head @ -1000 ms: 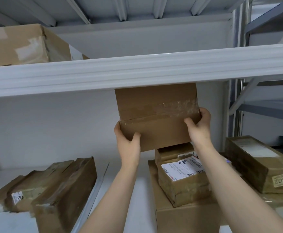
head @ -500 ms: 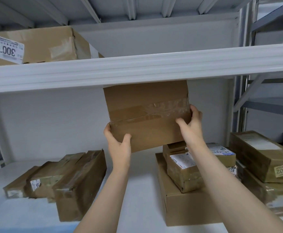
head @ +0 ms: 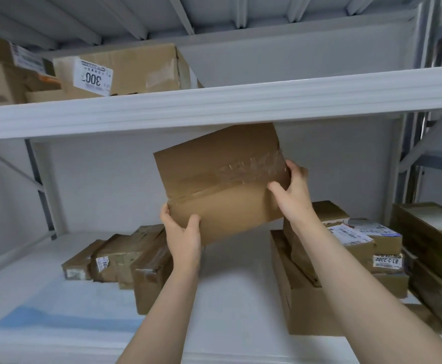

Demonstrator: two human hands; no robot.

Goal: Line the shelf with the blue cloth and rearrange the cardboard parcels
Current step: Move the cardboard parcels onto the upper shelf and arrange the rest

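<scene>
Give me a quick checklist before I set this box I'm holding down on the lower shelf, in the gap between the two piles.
1. Grip: the left hand holds the held box at its lower left corner, and the right hand holds its right edge: ok.
2. Box level: tilted, left side lower: not ok.
3. Clearance under the upper shelf beam: the box top looks close to it in this view: cannot tell.
4. Gap between the left pile and the right stack: bare shelf shows there: ok.
5. Lining: the blue cloth shows only at the front left, and the gap looks white: not ok.
</scene>
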